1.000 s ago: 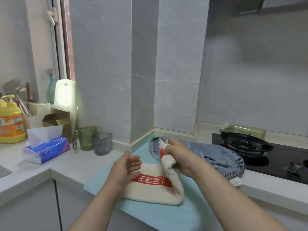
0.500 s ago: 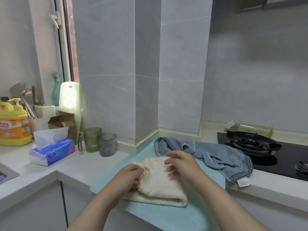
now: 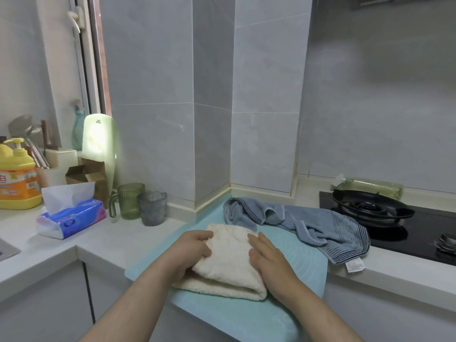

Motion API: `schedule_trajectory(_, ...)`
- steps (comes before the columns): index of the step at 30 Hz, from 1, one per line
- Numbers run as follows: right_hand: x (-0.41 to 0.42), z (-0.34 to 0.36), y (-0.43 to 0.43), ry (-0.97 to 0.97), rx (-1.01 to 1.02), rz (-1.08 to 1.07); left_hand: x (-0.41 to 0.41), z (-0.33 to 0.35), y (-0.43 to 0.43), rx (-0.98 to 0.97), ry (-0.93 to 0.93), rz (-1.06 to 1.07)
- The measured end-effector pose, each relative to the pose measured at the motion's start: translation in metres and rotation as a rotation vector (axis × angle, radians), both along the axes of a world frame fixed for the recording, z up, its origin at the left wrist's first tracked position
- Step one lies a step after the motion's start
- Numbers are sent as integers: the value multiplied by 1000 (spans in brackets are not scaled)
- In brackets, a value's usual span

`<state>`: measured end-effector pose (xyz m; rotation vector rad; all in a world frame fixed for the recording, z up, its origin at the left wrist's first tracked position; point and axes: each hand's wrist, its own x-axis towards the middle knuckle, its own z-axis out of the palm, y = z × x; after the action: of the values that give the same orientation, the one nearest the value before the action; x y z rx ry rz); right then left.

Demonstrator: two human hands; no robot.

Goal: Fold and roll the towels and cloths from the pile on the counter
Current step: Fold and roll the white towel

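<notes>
L fingers [image 3: 206, 239] are curling over the left edge of the cream towel [image 3: 229, 260], and I'm reading that as the L hand [image 3: 192, 250] gripping the top layer there; the thumb is hiding from me. R fingers [image 3: 256, 241] are lying straight and close together, flat on the towel's right side, so the R hand [image 3: 270, 261] is pressing down w/ an open palm, thumb resting toward the middle.

Between the 2 hands the towel is sitting folded into a thick pad w/ at least 2 layers showing, its rounded fold running along the edge nearest me, just below the R wrist. It's lying on a teal mat [image 3: 303, 257] that is spreading out under both hands and hanging over the counter [image 3: 111, 240] edge toward me.

Just beyond the fingertips a blue towel [image 3: 320, 225] is lying crumpled and unfolded, partly on the mat. Whether it's touching the cream towel's far corner, I can't tell. Its tagged corner is trailing off to the right of the R hand.

Further right, a black hob [image 3: 419, 236] w/ a burner ring [image 3: 370, 208] is sitting, and a clear bottle [image 3: 372, 187] is lying on its side behind it.

Out left of the L hand, a green cup [image 3: 130, 201] and a grey cup [image 3: 151, 208] are standing just beside each other. Beyond them a tissue pack [image 3: 71, 218] is lying, then a yellow pump bottle [image 3: 17, 178] is standing.
</notes>
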<state>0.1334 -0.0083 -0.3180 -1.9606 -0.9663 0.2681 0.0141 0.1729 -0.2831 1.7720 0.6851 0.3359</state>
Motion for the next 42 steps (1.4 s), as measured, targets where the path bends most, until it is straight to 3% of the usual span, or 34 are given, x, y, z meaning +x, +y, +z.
schedule_trajectory(6,4,-5,1,-125,-107,44,-18,11,25,-127,-128,27)
schedule_trajectory(11,-5,-3,2,-268,-269,90,-36,1,37,1,28,-64)
schedule_trajectory(18,-9,-1,3,-350,-378,115,-37,-9,45,180,102,-75)
schedule_trajectory(23,-12,0,3,-377,-414,133,-34,-12,46,116,91,-34)
schedule_trajectory(26,-12,1,3,-397,-469,143,-33,-10,41,302,193,-62)
schedule_trajectory(29,-12,0,5,-408,-509,147,-29,1,32,861,461,-97)
schedule_trajectory(31,-11,-1,6,-409,-519,142,-25,8,24,1125,489,-67)
schedule_trajectory(35,-10,-3,8,-406,-521,131,-10,12,0,1033,386,-270)
schedule_trajectory(42,-12,-2,7,-384,-512,145,-3,-25,11,1004,535,-325)
